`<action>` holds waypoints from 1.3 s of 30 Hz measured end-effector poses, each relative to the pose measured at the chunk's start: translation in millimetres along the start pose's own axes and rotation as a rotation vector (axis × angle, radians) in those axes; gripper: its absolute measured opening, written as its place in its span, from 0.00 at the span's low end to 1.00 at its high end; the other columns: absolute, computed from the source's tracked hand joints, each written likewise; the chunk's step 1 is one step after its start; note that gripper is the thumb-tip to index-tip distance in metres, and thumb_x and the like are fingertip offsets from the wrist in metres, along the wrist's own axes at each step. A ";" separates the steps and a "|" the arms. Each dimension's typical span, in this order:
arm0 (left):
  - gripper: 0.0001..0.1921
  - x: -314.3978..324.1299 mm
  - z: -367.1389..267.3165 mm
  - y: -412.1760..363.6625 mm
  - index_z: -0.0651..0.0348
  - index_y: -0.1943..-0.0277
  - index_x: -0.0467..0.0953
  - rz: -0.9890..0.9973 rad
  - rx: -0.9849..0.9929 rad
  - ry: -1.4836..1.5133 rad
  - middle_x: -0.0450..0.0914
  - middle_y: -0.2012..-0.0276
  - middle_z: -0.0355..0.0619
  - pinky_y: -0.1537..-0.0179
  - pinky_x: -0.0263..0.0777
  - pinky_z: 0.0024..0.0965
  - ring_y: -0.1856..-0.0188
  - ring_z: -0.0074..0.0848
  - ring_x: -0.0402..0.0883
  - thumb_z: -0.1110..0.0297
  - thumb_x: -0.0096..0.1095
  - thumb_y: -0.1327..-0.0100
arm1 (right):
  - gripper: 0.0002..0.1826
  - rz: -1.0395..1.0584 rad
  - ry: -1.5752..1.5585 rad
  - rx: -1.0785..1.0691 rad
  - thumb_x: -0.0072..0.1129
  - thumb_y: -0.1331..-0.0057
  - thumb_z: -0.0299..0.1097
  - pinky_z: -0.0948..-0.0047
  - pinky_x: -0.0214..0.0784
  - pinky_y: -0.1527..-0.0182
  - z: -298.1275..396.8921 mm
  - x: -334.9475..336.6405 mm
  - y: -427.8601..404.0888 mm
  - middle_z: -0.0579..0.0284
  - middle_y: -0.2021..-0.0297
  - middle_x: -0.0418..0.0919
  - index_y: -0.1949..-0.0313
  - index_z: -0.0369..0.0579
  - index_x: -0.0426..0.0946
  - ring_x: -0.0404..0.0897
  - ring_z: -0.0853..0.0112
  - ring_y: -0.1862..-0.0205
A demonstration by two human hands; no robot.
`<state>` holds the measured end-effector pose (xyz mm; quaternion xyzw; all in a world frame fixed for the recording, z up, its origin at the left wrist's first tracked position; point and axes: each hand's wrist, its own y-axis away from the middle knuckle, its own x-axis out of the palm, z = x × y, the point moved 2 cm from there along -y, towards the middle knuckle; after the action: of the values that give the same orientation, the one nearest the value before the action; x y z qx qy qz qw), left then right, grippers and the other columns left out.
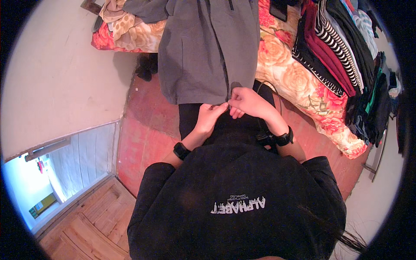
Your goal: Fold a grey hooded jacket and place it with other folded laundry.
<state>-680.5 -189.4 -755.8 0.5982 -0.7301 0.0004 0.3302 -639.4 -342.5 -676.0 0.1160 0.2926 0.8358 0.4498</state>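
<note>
A grey long-sleeved garment (pixel 201 58) with a front opening lies over the edge of a bed, its lower end hanging towards me. At the hem, by the front opening, my left hand (pixel 209 117) pinches the cloth between thumb and fingers. My right hand (pixel 242 102) is right beside it, thumb and index finger closed at the edge of the opening, the other fingers curled. The two thumbs nearly meet. What exactly lies between the fingertips is too small to tell. Each wrist wears a black band.
The bed has a floral cover (pixel 276 65). On its right lie folded clothes (pixel 338 48), some striped, and a dark phone-like object (pixel 278 9). A patterned cloth (pixel 122 24) lies at the upper left. A wooden door (pixel 94 224) stands at the lower left. A black cable (pixel 276 87) loops beside my right hand.
</note>
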 end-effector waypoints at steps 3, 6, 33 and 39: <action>0.07 -0.7 -2.0 2.3 0.65 0.59 0.75 0.028 0.046 -0.085 0.78 0.65 0.40 0.57 0.68 0.26 0.63 0.20 0.74 0.73 0.56 0.38 | 0.09 0.007 -0.014 -0.008 0.48 0.35 0.29 0.74 0.73 0.76 -2.2 2.9 -3.1 0.50 0.79 0.78 0.69 0.34 0.66 0.81 0.67 0.76; 0.06 3.2 -8.9 7.7 0.65 0.60 0.76 0.051 0.084 -0.120 0.78 0.65 0.40 0.57 0.67 0.26 0.63 0.20 0.74 0.74 0.56 0.39 | 0.10 -0.009 -0.025 0.012 0.49 0.35 0.30 0.75 0.73 0.77 -3.2 4.5 -5.1 0.51 0.79 0.78 0.69 0.34 0.67 0.80 0.68 0.77; 0.18 7.6 -12.6 9.3 0.73 0.57 0.72 0.093 -0.214 0.241 0.74 0.54 0.49 0.47 0.68 0.34 0.49 0.31 0.72 0.61 0.52 0.34 | 0.07 -0.713 -0.146 -0.455 0.57 0.42 0.32 0.73 0.66 0.70 34.3 -88.6 -140.0 0.61 0.75 0.78 0.69 0.41 0.75 0.74 0.74 0.75; 0.17 3.7 -6.2 3.9 0.73 0.58 0.72 0.099 -0.208 0.242 0.74 0.54 0.49 0.47 0.68 0.34 0.50 0.31 0.73 0.62 0.52 0.34 | 0.07 -0.645 -0.195 -0.495 0.58 0.42 0.31 0.78 0.66 0.69 34.8 -87.4 -135.4 0.65 0.75 0.78 0.69 0.41 0.75 0.73 0.79 0.73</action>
<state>-681.2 -189.1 -747.6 0.5197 -0.7096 0.0132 0.4756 -481.2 -343.3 -722.5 -0.0146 0.0600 0.6823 0.7285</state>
